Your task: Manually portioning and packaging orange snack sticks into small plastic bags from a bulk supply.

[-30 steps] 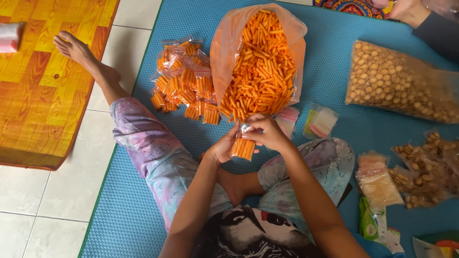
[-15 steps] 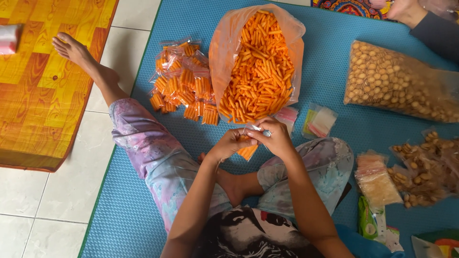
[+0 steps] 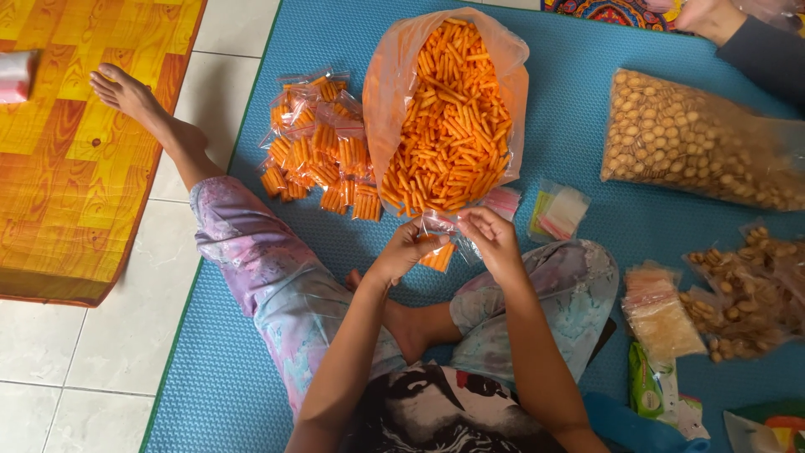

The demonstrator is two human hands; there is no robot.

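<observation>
- Far left: orange wood-look mat (image 3: 75, 143) on tiled floor (image 3: 92, 369); bare foot (image 3: 126, 91) lies across tile, leg in patterned trousers runs onto blue mat (image 3: 251, 352).
- Pile of small filled packets (image 3: 314, 143) of orange sticks, on blue mat, just left of big bag.
- Big bag (image 3: 449, 109), clear plastic, lying open w/ mouth toward person, full of orange sticks.
- Left hand (image 3: 402, 252): fingers closed, pinching left edge of small packet (image 3: 438, 252).
- Small packet: clear, part-filled w/ orange sticks, held above lap btwn both hands, just below big bag's mouth.
- Right hand (image 3: 495, 243): fingers closed on packet's top right edge.
- Empty zip bags (image 3: 560, 213), small stack, on mat right of hands.
- Bag of nuts (image 3: 696, 143), large, lying on its side, further right.
- Nut packets (image 3: 746, 289) and a pale crumb packet (image 3: 662, 315) near right edge.
- Top right: another person's hand (image 3: 708, 17) and dark sleeve.
</observation>
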